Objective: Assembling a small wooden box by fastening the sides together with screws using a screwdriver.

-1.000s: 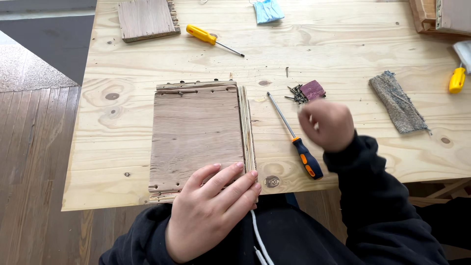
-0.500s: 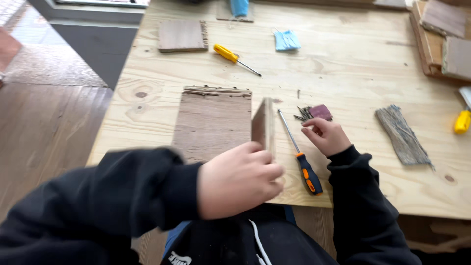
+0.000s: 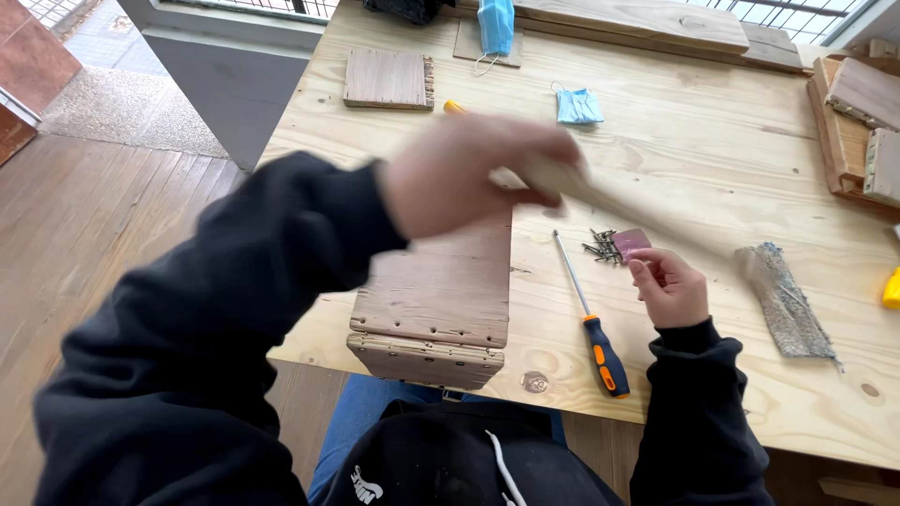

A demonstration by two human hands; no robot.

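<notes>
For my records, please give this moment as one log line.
left hand: holds wood strip | right hand: at screws | screwdriver: on table

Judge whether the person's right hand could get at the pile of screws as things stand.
Probably yes: the right hand rests on the table just below the pile of screws, with nothing lying between them.

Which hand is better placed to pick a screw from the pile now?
Right. The right hand rests on the table just beside the screw pile, fingers curled. The left hand is raised and blurred, gripping a light wooden strip above the wooden box, so it looks occupied.
</notes>
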